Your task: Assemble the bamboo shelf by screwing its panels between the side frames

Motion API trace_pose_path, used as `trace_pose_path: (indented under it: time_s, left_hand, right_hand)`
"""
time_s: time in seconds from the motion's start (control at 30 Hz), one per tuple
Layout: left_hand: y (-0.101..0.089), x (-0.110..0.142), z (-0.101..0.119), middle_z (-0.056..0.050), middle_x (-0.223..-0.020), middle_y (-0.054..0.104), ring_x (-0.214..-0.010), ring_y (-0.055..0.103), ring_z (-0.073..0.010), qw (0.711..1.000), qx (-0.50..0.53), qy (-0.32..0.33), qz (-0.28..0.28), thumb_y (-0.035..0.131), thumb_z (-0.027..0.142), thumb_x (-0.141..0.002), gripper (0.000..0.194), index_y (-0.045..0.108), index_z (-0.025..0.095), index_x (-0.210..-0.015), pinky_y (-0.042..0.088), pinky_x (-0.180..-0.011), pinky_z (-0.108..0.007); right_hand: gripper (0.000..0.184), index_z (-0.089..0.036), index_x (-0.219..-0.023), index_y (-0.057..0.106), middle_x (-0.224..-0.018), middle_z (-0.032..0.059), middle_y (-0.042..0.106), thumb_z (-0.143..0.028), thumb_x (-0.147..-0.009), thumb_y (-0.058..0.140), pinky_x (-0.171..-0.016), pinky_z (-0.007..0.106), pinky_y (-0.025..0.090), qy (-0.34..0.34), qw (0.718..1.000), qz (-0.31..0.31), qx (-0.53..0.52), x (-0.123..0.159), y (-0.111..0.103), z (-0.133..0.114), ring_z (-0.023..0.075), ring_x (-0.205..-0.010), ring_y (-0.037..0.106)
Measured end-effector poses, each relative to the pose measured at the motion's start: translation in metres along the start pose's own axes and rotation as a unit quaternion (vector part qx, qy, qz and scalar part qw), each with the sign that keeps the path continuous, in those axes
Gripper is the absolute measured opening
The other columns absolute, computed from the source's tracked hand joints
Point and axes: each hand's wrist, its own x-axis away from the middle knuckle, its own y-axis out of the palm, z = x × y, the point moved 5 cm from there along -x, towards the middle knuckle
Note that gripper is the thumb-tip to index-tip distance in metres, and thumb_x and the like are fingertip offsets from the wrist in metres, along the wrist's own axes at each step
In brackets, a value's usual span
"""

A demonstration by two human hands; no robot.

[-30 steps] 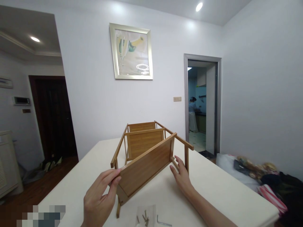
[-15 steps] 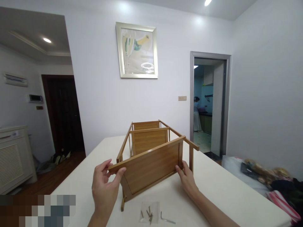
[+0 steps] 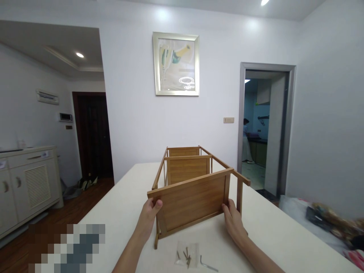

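A brown wooden shelf rack (image 3: pixel 196 201) lies on its side on the white table (image 3: pixel 113 212), its near panel tilted and facing me. My left hand (image 3: pixel 149 218) grips that panel's left edge, thumb on the face and fingers behind it. On the opposite side, my right hand (image 3: pixel 233 220) holds the panel's lower right edge, with its fingers partly hidden behind the wood. Several screws (image 3: pixel 187 258) lie on a small clear plastic bag (image 3: pixel 194 248) in front of the rack. Just right of the bag is an L-shaped hex key (image 3: pixel 208 264).
A white cabinet (image 3: pixel 36 178) stands at the left, near a dark door (image 3: pixel 92 132). Bags and clothes (image 3: pixel 327 223) are heaped beyond the table's right edge. Through the doorway at the right, a person (image 3: pixel 246 142) stands in another room.
My left hand has gone from pinching the panel's upper left corner to gripping lower on its left edge. My right hand stays on the right side. The camera view has turned left.
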Motion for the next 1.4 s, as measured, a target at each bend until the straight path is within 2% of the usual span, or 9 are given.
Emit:
trace_pose_path:
  time_s: [0.2, 0.37, 0.5, 0.63, 0.77, 1.07, 1.23, 1.3, 1.4]
  left_hand:
    - [0.000, -0.002, 0.002, -0.013, -0.104, 0.070, -0.103, 0.062, -0.0315, 0.998, 0.054, 0.000, -0.045, 0.087, 0.054, -0.047, 0.072, 0.067, 0.013, -0.103, 0.048, -0.091, -0.040]
    - [0.001, -0.001, 0.003, -0.011, -0.102, 0.070, -0.098, 0.063, -0.0290, 0.995, 0.066, -0.020, -0.074, 0.088, 0.050, -0.049, 0.070, 0.066, 0.015, -0.105, 0.050, -0.082, -0.036]
    - [-0.005, -0.004, -0.004, -0.006, -0.092, 0.070, -0.081, 0.063, -0.0211, 0.996, 0.061, -0.024, -0.053, 0.088, 0.047, -0.051, 0.062, 0.067, 0.015, -0.100, 0.049, -0.072, -0.030]
    - [-0.008, -0.008, -0.015, 0.000, -0.072, 0.061, -0.060, 0.051, -0.0110, 0.998, 0.039, -0.039, -0.031, 0.085, 0.048, -0.057, 0.051, 0.067, 0.013, -0.089, 0.043, -0.060, -0.025]
    - [-0.009, -0.009, -0.021, 0.003, -0.067, 0.056, -0.057, 0.046, -0.0091, 0.998, 0.033, -0.059, 0.010, 0.083, 0.052, -0.057, 0.047, 0.065, 0.013, -0.078, 0.039, -0.054, -0.023]
    - [-0.004, -0.005, -0.022, 0.003, -0.058, 0.053, -0.051, 0.044, -0.0091, 0.997, 0.003, -0.076, 0.032, 0.077, 0.067, -0.055, 0.057, 0.060, 0.014, -0.069, 0.035, -0.049, -0.023]
    - [0.002, -0.003, -0.022, 0.002, -0.056, 0.051, -0.050, 0.043, -0.0098, 0.997, -0.045, -0.059, 0.029, 0.065, 0.079, -0.056, 0.065, 0.056, 0.015, -0.064, 0.031, -0.048, -0.023]
    - [0.003, -0.004, -0.022, 0.001, -0.055, 0.051, -0.050, 0.042, -0.0101, 0.997, -0.050, -0.057, 0.036, 0.063, 0.080, -0.056, 0.066, 0.056, 0.016, -0.066, 0.031, -0.048, -0.023]
    - [0.004, -0.005, -0.022, 0.002, -0.056, 0.050, -0.049, 0.042, -0.0097, 0.996, -0.053, -0.050, 0.041, 0.061, 0.080, -0.059, 0.065, 0.054, 0.016, -0.065, 0.030, -0.047, -0.023]
  right_hand:
    - [0.017, -0.024, -0.093, 0.045, -0.080, 0.0064, 0.063, -0.036, -0.084, 0.038, -0.076, 0.038, 0.047, 0.003, 1.000, 0.005, 0.017, 0.003, 0.004, 0.002, 0.0265, -0.077, 0.062]
    - [0.024, -0.022, -0.104, 0.048, -0.090, 0.0089, 0.067, -0.033, -0.084, 0.040, -0.079, 0.039, 0.049, 0.000, 1.000, 0.007, -0.010, 0.001, 0.008, 0.011, 0.0276, -0.083, 0.066]
    - [0.034, -0.020, -0.115, 0.049, -0.110, 0.0125, 0.067, -0.037, -0.088, 0.038, -0.092, 0.040, 0.047, -0.021, 0.999, 0.011, -0.038, -0.004, 0.014, 0.017, 0.0275, -0.102, 0.064]
    - [0.039, -0.020, -0.121, 0.049, -0.122, 0.0124, 0.063, -0.042, -0.092, 0.036, -0.102, 0.039, 0.044, -0.042, 0.997, 0.011, -0.066, -0.009, 0.020, 0.018, 0.0255, -0.114, 0.059]
    - [0.035, -0.021, -0.116, 0.051, -0.111, 0.0119, 0.066, -0.041, -0.092, 0.036, -0.094, 0.041, 0.047, -0.029, 0.997, 0.012, -0.064, -0.011, 0.022, 0.018, 0.0265, -0.104, 0.063]
    - [0.030, -0.021, -0.105, 0.050, -0.098, 0.0106, 0.066, -0.041, -0.088, 0.036, -0.087, 0.041, 0.047, 0.005, 0.998, 0.014, -0.053, -0.009, 0.015, 0.014, 0.0277, -0.094, 0.062]
    - [0.032, -0.025, -0.094, 0.046, -0.087, 0.0046, 0.063, -0.055, -0.085, 0.042, -0.081, 0.041, 0.046, 0.044, 0.998, -0.004, -0.051, -0.006, 0.007, 0.007, 0.0271, -0.085, 0.061]
    - [0.034, -0.026, -0.083, 0.043, -0.077, 0.0011, 0.059, -0.060, -0.084, 0.043, -0.076, 0.040, 0.046, 0.071, 0.996, -0.004, -0.052, -0.006, 0.005, 0.006, 0.0252, -0.077, 0.059]
    - [0.038, -0.026, -0.076, 0.040, -0.074, -0.0006, 0.056, -0.063, -0.082, 0.045, -0.076, 0.039, 0.044, 0.081, 0.995, 0.008, -0.062, -0.008, 0.003, 0.004, 0.0235, -0.076, 0.055]
